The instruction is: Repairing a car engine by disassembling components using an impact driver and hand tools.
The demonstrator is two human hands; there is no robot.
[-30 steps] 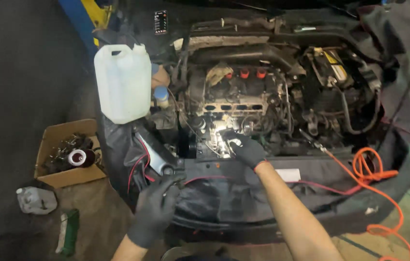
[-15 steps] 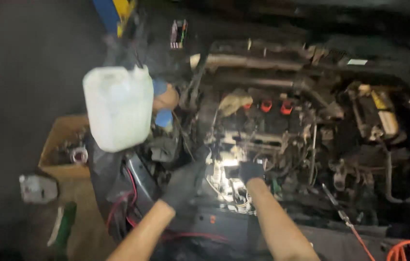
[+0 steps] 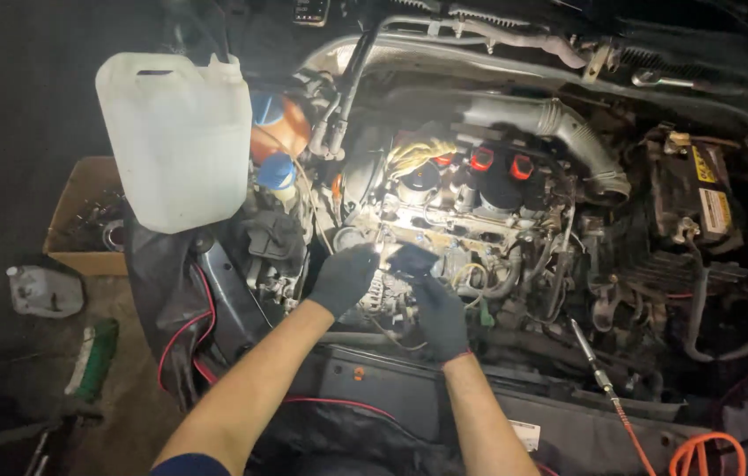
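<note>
Dim workshop floor surrounds an open engine bay (image 3: 568, 291) lit by a small bright light near its front middle. Both hands wear dark gloves and meet low in the bay, just in front of the engine block (image 3: 444, 220). The left hand (image 3: 345, 278) curls its fingers beside the bright spot, touching a small dark part (image 3: 412, 259) that the right hand (image 3: 440, 313) pinches from below with fingers closed on it; whether the left hand truly grips it cannot be told. Behind them stand red-capped ignition coils (image 3: 497, 164) and a yellow rag (image 3: 418, 154) stuffed into the engine top. A ribbed intake hose (image 3: 559, 128) curves toward the right side, where a battery (image 3: 700, 198) sits. At the bay's left edge rests a white plastic jerrycan (image 3: 175, 137), with blue caps (image 3: 272, 169) just beside it. A cardboard box (image 3: 83, 211) lies on the floor at left, and an orange cable (image 3: 700, 449) coils at the lower right corner.
</note>
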